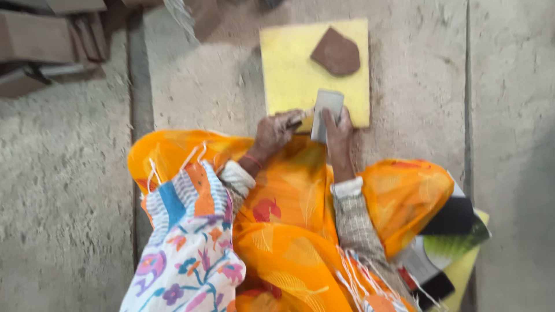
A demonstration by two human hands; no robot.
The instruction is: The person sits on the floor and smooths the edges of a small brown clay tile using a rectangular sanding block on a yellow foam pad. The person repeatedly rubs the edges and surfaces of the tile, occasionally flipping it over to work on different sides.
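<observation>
Just both hands at yellow board's point(289, 69) near edge, right hand point(340, 130) gripping grey block point(326, 112)

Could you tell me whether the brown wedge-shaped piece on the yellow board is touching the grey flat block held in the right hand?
Apart. In the head view, bare yellow board shows between the brown wedge-shaped piece and the grey flat block gripped by the right hand.

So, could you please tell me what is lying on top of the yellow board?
A brown clay piece lies on the yellow board. The hands and a grey block cover its near edge.
</observation>
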